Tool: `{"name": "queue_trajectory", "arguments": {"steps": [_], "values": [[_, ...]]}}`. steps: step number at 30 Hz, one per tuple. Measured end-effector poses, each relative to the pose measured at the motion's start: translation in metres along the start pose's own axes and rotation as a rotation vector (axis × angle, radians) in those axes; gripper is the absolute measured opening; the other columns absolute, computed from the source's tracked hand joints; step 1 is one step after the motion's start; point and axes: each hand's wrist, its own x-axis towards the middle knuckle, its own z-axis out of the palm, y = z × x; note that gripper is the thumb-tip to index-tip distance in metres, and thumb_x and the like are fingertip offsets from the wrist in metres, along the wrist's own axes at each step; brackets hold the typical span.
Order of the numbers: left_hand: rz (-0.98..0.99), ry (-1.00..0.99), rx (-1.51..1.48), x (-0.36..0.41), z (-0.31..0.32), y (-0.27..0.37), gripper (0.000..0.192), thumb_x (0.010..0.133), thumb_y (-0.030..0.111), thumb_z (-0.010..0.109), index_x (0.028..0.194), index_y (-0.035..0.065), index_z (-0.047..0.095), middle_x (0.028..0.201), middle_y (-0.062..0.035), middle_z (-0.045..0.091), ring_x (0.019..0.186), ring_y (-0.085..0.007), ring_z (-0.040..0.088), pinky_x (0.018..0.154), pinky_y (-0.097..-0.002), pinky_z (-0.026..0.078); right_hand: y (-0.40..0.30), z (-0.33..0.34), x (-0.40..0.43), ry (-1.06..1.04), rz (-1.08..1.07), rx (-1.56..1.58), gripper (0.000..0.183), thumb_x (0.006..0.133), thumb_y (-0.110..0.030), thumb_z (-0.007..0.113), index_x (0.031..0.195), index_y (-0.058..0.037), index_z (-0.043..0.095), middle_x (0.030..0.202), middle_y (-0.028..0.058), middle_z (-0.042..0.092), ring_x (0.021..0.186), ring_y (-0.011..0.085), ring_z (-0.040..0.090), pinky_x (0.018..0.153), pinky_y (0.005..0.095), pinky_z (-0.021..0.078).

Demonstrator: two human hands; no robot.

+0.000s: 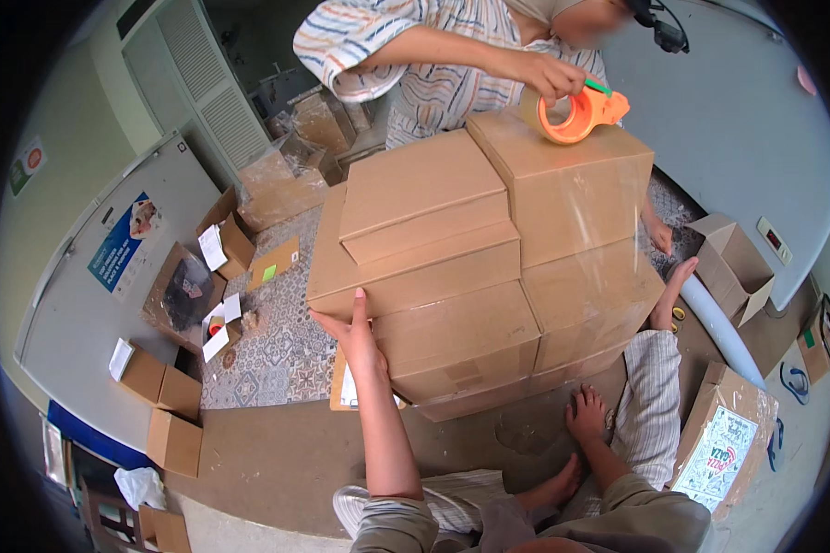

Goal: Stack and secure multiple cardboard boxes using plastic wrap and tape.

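A block of several brown cardboard boxes (456,325) stands before me, stacked and pressed together, with clear tape on some faces. My left hand (360,342) grips the left corner of a flat upper box (415,273), thumb up on its front face and fingers spread towards its side. A smaller box (422,197) lies on top of that one. My right hand (586,415) rests low on the brown floor, fingers apart and holding nothing, near my bare foot (560,484). Across the stack, another person's hand (546,72) holds an orange tape dispenser (574,121) over the top right box (567,166).
Open cartons (225,242) and closed boxes (173,442) stand at the left along a whiteboard (111,276). A clipboard (339,387) lies partly under the stack. At the right are an open box (733,256), a pale roll (723,325) and a printed carton (726,435).
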Motion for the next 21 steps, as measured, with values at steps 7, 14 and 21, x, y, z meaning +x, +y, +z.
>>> {"name": "queue_trajectory", "arguments": {"steps": [7, 14, 21], "values": [[-0.090, -0.001, 0.072, 0.0012, -0.0078, 0.0008, 0.095, 0.077, 0.032, 0.062, 0.136, 0.0138, -0.011, 0.141, -0.0114, 0.003, 0.126, -0.0273, 0.020, 0.094, -0.0461, 0.030, -0.0009, -0.0006, 0.0001, -0.008, 0.006, 0.001, 0.035, 0.075, -0.026, 0.054, 0.106, -0.0101, 0.051, 0.122, 0.0123, 0.043, 0.116, 0.0306, 0.036, 0.096, 0.0452, 0.0269], [-0.102, 0.028, 0.081, 0.0030, -0.0094, 0.0000, 0.090, 0.080, 0.029, 0.059, 0.137, 0.0147, -0.009, 0.142, -0.0090, 0.000, 0.125, -0.0266, 0.021, 0.092, -0.0442, 0.031, 0.0024, 0.0019, 0.0003, -0.020, -0.022, -0.003, 0.036, 0.075, -0.028, 0.053, 0.108, -0.0116, 0.050, 0.124, 0.0116, 0.042, 0.116, 0.0306, 0.036, 0.092, 0.0451, 0.0286], [-0.082, 0.037, 0.039, 0.0045, -0.0101, -0.0028, 0.085, 0.081, 0.026, 0.057, 0.137, 0.0148, -0.006, 0.142, -0.0095, 0.002, 0.124, -0.0260, 0.022, 0.091, -0.0432, 0.032, 0.0023, 0.0051, -0.0006, -0.025, -0.016, -0.027, 0.036, 0.076, -0.030, 0.052, 0.107, -0.0117, 0.050, 0.124, 0.0108, 0.042, 0.117, 0.0299, 0.035, 0.093, 0.0444, 0.0274]]}}
